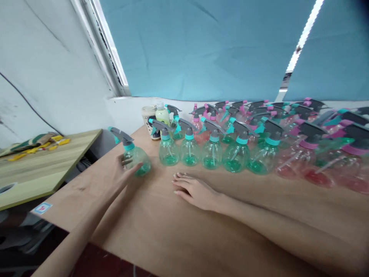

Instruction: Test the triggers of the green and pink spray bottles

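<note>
My left hand (124,169) is wrapped round a green spray bottle (135,157) with a grey trigger and teal collar, standing at the left end of a row on the brown table (161,234). My right hand (193,189) lies flat on the table, fingers stretched out and together, holding nothing, just in front of the row. Several matching green spray bottles (211,152) stand side by side behind it. Pink spray bottles (309,159) continue the row to the right and fill the rows behind.
A printed cup (150,117) and a small bottle of pale drink (162,112) stand at the back left of the table. A second, lighter table (43,169) on the left carries yellow items and a cloth. Blue blinds (201,46) hang behind.
</note>
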### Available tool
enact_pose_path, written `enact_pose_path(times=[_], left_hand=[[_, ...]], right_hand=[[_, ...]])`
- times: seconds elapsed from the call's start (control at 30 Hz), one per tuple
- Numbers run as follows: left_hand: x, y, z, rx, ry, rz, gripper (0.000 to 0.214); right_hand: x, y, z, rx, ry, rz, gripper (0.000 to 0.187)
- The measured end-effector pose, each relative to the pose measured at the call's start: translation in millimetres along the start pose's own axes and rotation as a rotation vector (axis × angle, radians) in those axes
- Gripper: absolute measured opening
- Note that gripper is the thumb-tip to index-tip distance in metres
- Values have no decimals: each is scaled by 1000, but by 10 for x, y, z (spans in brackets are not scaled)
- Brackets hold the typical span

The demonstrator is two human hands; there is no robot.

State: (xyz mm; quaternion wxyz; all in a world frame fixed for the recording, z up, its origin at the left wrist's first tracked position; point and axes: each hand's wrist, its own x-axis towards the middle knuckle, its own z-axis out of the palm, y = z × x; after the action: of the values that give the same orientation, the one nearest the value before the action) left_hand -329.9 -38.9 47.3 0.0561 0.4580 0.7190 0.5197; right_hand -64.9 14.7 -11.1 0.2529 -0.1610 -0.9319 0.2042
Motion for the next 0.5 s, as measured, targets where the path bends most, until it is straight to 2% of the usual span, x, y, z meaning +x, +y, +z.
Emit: enact_pose_path(times=[0.1,0.23,0.33,0.4,0.5], left_hand=[[-350,29,-17,5,-12,13,49],[-894,211,174,-1,-100,48,53],[-1260,484,447,33,-256,157,49],[-1450,696,671,57,-387,287,52],[-1657,1003,1035,29,-482,377,54]], right_hand=[[-214,43,-128,40,-3,36,41],[-606,40,-428,83,-20,151,51],[-918,-8,-730,92,-25,274,68],[-1111,-50,-954,101,-13,354,78],[-1365,-113,-1297,170,19,412,90]])
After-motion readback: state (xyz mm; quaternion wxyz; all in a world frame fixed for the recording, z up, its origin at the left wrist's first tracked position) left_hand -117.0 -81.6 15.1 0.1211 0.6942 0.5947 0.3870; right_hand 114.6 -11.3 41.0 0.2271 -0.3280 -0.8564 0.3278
